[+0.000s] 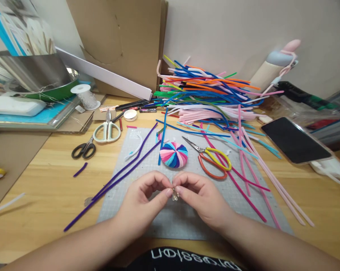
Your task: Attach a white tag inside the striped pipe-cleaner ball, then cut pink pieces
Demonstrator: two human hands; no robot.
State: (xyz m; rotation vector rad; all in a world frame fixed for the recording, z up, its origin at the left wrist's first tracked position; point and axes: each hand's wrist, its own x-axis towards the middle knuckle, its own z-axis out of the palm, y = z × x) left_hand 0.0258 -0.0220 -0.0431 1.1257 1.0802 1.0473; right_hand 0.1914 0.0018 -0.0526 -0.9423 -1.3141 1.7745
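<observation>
Above the grey cutting mat (124, 218), my left hand (147, 199) and my right hand (202, 197) meet fingertip to fingertip. Thumb and forefinger of each pinch a small shiny gold-toned metal piece (174, 195), partly covered by the fingers; its exact kind is too small to make out. Just beyond my hands lies a round pom-pom-like disc (174, 154) with pink, blue and white wedges. Right of it rest open-bladed scissors (215, 162) with yellow and orange handles. Purple pipe cleaners (124, 175) stretch out to the left, pink pipe cleaners (253, 177) to the right.
A heap of coloured pipe cleaners (206, 94) lies at the back. White-handled scissors (107, 130), black-handled scissors (84, 149) and a spool (85, 97) are at left. A phone (295, 139) and a bottle (271, 69) are at right. Cardboard (124, 41) leans against the wall.
</observation>
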